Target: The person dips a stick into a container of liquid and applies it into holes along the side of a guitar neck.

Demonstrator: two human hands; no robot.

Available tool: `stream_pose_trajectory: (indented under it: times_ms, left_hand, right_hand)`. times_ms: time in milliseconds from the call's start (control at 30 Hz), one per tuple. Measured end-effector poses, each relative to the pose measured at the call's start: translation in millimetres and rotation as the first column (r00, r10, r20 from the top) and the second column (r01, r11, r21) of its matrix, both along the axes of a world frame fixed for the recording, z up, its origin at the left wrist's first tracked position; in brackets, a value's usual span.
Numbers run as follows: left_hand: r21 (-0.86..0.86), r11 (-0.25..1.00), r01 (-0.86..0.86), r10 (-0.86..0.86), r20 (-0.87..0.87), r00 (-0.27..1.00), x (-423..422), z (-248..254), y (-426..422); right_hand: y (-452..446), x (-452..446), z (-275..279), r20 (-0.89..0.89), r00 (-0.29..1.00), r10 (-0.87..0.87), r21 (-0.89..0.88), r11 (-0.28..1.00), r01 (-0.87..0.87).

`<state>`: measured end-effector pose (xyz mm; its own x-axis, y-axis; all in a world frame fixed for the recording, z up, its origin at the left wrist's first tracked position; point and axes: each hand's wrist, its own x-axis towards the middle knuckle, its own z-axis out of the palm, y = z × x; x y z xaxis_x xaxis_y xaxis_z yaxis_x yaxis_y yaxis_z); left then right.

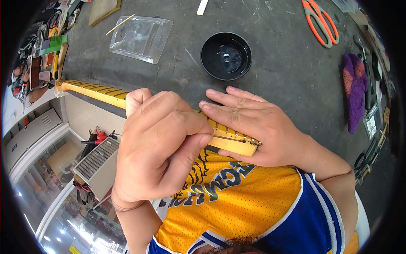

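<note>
A guitar neck (95, 89) of pale yellow wood with dark frets lies slanting across the table's near edge, in front of my chest. Between thumb and forefinger, my left hand (156, 144) pinches a thin dark rod (228, 138), which lies along the neck's right end. That rod's far end is hidden in my fist. A small brass-coloured metal piece (255, 142) shows at the neck's end. Across the neck rests my right hand (258, 125), fingers stretched over it and thumb below, holding it steady. My hands cover the neck's middle.
Beyond my hands stands a black bowl (226, 56) with clear liquid. A clear plastic tray (141, 40) with a thin stick (120, 24) lies left of it. Orange-handled scissors (320, 23) and a purple cloth (354, 91) are at right. Tools crowd both side edges; another person (25, 86) is at far left.
</note>
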<state>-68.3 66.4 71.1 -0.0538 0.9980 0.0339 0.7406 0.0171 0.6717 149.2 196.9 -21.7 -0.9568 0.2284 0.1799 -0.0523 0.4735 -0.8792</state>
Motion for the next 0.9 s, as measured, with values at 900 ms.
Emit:
stream_pose_trajectory:
  times_ms: [900]
  left_hand:
    - [-0.019,1.0,-0.017,0.017,-0.009,1.0,2.1,0.8,-3.4]
  right_hand:
    - [-1.5,-0.3,-0.4,-0.009,1.0,-0.009,0.018,1.0,0.009]
